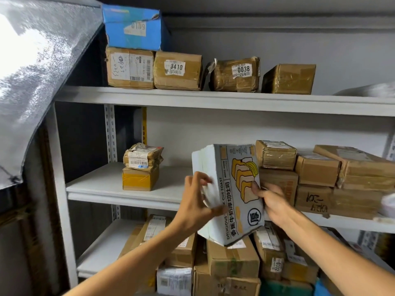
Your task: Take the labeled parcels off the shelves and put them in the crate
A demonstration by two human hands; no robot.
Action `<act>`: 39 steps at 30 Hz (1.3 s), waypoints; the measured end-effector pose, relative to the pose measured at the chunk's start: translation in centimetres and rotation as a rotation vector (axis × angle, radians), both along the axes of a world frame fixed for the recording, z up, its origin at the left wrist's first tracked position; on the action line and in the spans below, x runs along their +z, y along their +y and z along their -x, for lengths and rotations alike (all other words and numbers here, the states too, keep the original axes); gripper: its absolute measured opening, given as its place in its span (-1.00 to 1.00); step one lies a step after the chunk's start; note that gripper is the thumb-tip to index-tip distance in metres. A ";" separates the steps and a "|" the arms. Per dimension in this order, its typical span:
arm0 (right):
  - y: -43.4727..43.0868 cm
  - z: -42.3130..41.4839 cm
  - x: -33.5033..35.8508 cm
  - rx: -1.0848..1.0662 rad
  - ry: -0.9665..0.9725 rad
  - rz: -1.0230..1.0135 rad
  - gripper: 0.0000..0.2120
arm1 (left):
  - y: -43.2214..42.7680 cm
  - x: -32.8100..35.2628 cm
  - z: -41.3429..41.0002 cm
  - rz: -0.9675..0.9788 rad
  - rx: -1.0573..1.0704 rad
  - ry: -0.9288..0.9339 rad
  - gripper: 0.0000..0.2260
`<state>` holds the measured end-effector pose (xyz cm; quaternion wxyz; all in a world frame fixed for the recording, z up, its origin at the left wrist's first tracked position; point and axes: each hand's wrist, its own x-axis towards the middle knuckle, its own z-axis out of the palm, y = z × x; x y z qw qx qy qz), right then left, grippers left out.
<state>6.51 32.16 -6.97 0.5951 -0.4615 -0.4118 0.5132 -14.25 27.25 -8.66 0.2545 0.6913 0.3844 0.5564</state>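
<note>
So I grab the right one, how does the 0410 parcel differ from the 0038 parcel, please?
The 0410 parcel is a square-edged carton; the 0038 parcel looks crumpled and tape-wrapped. 0410 touches the neighbouring parcel; 0038 stands apart. Both are brown with white labels on the top shelf.

Dim indoor light, harsh glare on plastic sheet (pixel 32 60), bowed edges, left hand (pixel 197 197) motion-blurred
</note>
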 end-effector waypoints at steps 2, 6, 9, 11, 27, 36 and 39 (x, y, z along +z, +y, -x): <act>-0.2 0.2 0.6 -0.057 -0.064 0.003 -0.40 | 0.5 0.8 0.6 0.108 -0.040 -0.140 -0.39; -2.1 0.3 3.0 0.040 -0.188 -0.153 -0.68 | 1.9 2.8 2.8 0.297 -0.127 -0.331 -0.56; -3.3 0.0 4.0 0.264 -0.235 -0.253 -0.66 | 2.2 3.6 4.1 0.418 -0.236 -0.425 -0.55; -3.7 0.0 4.3 0.414 -0.252 -0.323 -0.60 | 2.3 4.0 4.5 0.427 -0.273 -0.478 -0.42; 0.6 3.9 5.2 0.354 -0.266 -0.237 -0.28 | 4.7 7.3 8.1 0.400 -0.393 -0.010 -0.46; 7.6 9.1 0.1 0.316 -0.199 -0.222 -0.51 | 8.4 0.9 10.3 0.285 -0.087 -0.137 -0.49; 10.4 11.4 -0.1 0.278 -0.135 -0.224 -0.53 | 10.9 -0.2 11.3 0.204 0.057 -0.261 -0.43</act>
